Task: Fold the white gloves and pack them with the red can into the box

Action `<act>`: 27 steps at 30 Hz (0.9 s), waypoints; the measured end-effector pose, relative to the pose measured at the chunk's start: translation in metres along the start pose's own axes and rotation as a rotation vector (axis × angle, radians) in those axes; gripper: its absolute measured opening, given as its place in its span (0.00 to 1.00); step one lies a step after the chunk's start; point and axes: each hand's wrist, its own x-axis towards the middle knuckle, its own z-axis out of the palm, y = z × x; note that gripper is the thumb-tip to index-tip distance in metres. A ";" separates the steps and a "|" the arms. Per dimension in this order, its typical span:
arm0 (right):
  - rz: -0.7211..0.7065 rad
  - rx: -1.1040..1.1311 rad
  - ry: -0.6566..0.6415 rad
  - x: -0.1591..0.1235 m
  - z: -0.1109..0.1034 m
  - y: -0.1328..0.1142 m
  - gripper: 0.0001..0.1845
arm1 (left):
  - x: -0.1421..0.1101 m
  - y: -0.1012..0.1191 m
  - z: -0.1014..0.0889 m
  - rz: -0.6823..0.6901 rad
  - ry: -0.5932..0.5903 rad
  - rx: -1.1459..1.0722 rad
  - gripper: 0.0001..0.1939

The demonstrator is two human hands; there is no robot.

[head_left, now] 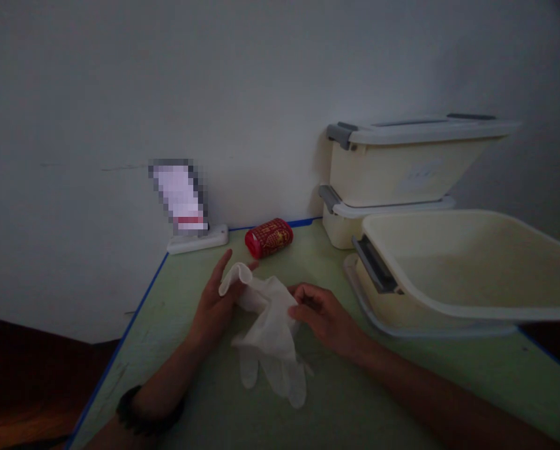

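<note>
A thin white disposable glove (269, 334) hangs between my hands above the green table, its fingers dangling toward me. My right hand (320, 312) pinches the glove's right edge between thumb and fingers. On the other side, my left hand (219, 300) is at the glove's cuff, thumb raised and held apart; most of its fingers are hidden behind the white material. A dark beaded bracelet (149, 412) circles my left wrist. Just beyond the glove, a red patterned roll or can (269, 238) lies on its side.
A blurred-out phone (179, 197) leans on a white base (198, 239) at the back left. Two lidded cream boxes (392, 172) are stacked at the back right. Before them, an open cream bin (383, 306) stands on a lid. A wall (261, 94) borders the green table (167, 312).
</note>
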 end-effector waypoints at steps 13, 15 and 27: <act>0.594 0.894 -0.250 -0.005 0.009 -0.006 0.10 | 0.002 0.002 -0.004 0.209 0.241 0.467 0.21; 0.626 0.915 -0.298 -0.007 0.009 -0.007 0.13 | 0.002 0.003 -0.003 0.179 0.270 0.480 0.23; 0.036 -0.081 -0.038 -0.011 0.011 -0.001 0.08 | 0.008 -0.004 -0.003 0.047 0.117 0.412 0.39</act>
